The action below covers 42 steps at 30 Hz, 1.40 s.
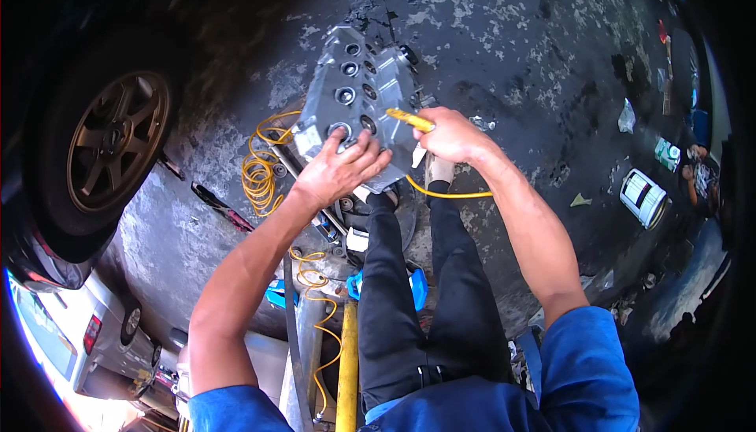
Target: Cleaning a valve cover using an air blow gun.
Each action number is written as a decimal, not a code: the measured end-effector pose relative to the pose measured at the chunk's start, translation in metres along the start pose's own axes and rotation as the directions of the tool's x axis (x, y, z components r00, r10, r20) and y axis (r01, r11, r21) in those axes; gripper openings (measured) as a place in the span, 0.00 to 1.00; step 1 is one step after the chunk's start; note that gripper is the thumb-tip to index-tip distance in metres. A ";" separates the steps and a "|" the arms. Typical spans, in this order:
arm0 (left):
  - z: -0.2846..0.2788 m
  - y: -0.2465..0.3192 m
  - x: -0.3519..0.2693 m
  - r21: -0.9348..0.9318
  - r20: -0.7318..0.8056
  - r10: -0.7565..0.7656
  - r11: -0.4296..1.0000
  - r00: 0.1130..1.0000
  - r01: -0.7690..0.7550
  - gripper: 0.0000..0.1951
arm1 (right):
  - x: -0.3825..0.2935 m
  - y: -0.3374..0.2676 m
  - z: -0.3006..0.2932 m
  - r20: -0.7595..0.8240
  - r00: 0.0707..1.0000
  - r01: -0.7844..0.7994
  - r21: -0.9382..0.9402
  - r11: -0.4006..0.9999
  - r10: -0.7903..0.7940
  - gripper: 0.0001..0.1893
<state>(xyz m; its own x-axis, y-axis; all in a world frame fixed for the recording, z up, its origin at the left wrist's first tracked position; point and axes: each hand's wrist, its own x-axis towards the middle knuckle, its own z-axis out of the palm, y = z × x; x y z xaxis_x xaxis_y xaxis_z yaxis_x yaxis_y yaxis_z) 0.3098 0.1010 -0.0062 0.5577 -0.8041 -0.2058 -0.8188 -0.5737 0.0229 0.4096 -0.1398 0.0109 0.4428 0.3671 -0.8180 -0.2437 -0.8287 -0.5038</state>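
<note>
A grey metal engine valve cover (339,110), with a row of round openings along it, lies in front of my feet. My left hand (349,163) rests on its near end, fingers spread around the nearest opening. Above the cover's right side, my right hand (452,133) is closed around a yellow tool (407,119), whose tip points left over the cover. A yellow hose (449,194) passes below that hand; where it joins is hidden.
A coiled yellow air hose (258,181) lies left of the cover. A car wheel (118,142) stands at the left, with a white vehicle (88,320) below it. A yellow post (348,367) is beside my legs. At the right are a white bucket (644,198) and a plastic bag (626,116).
</note>
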 end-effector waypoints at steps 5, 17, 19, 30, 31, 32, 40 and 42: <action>-0.002 -0.014 -0.006 -0.110 0.088 -0.071 0.991 0.994 0.081 0.31 | 0.012 0.054 0.001 -0.165 0.971 -0.140 0.194 0.971 0.173 0.16; 0.002 -0.035 -0.018 -0.142 0.094 -0.207 0.965 0.974 0.219 0.32 | 0.005 0.061 0.023 -0.121 0.977 -0.125 0.333 0.935 0.174 0.16; 0.003 -0.036 -0.020 -0.145 0.106 -0.209 0.964 0.972 0.223 0.32 | 0.009 0.056 0.023 -0.141 0.973 -0.137 0.294 0.946 0.184 0.15; 0.016 -0.037 -0.039 -0.151 0.140 -0.220 0.959 0.965 0.240 0.33 | 0.042 0.060 0.025 -0.133 0.950 -0.236 0.294 0.926 0.284 0.18; 0.018 -0.037 -0.041 -0.137 0.154 -0.216 0.962 0.964 0.237 0.31 | 0.045 0.064 0.026 -0.131 0.948 -0.241 0.297 0.924 0.289 0.18; 0.020 -0.037 -0.043 -0.145 0.162 -0.228 0.957 0.960 0.252 0.31 | 0.050 0.067 0.027 -0.154 0.939 -0.248 0.318 0.915 0.308 0.18; 0.036 -0.043 -0.059 -0.200 0.116 -0.317 0.921 0.941 0.335 0.30 | 0.083 0.082 0.046 -0.159 0.935 -0.194 0.520 0.832 0.317 0.14; 0.037 -0.043 -0.059 -0.210 0.118 -0.325 0.915 0.938 0.344 0.30 | 0.095 0.086 0.048 -0.141 0.937 -0.207 0.513 0.833 0.320 0.14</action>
<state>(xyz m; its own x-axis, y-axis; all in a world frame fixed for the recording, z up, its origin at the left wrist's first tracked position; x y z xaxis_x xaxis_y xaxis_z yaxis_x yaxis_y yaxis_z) 0.3068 0.1793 -0.0316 0.7734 -0.5496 -0.3158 -0.5292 -0.8341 0.1557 0.3893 -0.1557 -0.1229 0.4583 0.0196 -0.8886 -0.7376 -0.5495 -0.3926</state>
